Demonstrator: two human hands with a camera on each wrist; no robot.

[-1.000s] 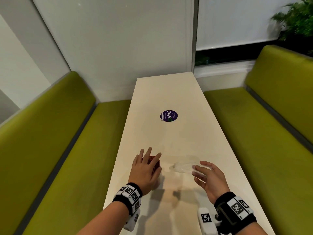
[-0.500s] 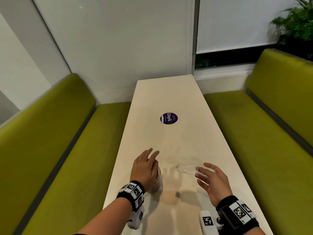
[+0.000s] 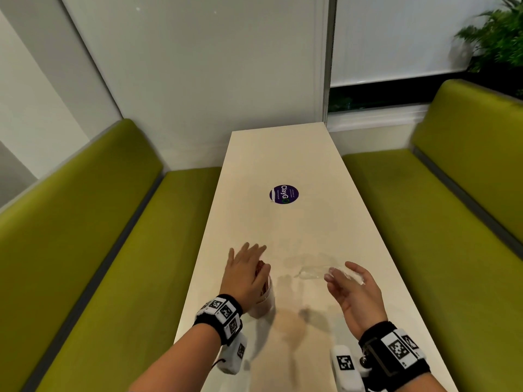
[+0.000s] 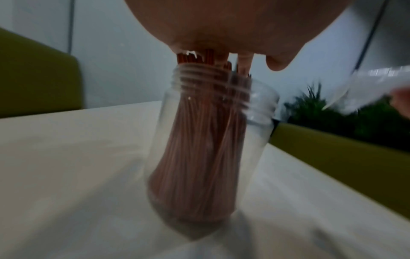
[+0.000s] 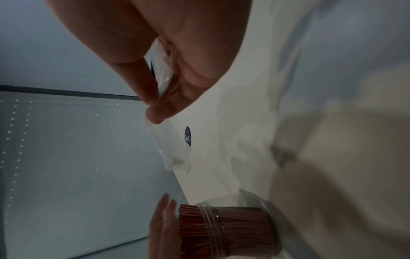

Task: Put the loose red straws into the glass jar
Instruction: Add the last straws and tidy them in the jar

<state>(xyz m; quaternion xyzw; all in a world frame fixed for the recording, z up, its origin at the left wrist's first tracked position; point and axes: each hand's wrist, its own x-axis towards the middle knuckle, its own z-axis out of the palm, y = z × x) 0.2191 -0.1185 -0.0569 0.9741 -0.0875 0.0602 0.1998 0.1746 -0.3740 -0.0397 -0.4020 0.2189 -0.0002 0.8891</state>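
A clear glass jar (image 3: 266, 302) (image 4: 213, 143) (image 5: 244, 226) stands on the white table (image 3: 297, 227) near its left edge, packed with thin red straws (image 4: 199, 157) (image 5: 221, 227) whose tops stick out of the threaded mouth. My left hand (image 3: 244, 274) lies flat on the straw tops (image 3: 259, 268), fingers straight, palm pressing down. My right hand (image 3: 351, 290), to the right of the jar and above the table, pinches a crumpled clear plastic wrapper (image 3: 319, 272) (image 5: 165, 75) between thumb and fingers. No loose straws show on the table.
A round purple sticker (image 3: 283, 194) sits mid-table, beyond both hands. Green padded benches (image 3: 99, 236) flank the table on both sides. A white wall and a window blind close the far end, with a plant (image 3: 498, 43) at the upper right.
My left hand has come down, flattening over the straw tops and pushing them lower into the jar. The right hand keeps the wrapper and has barely shifted.
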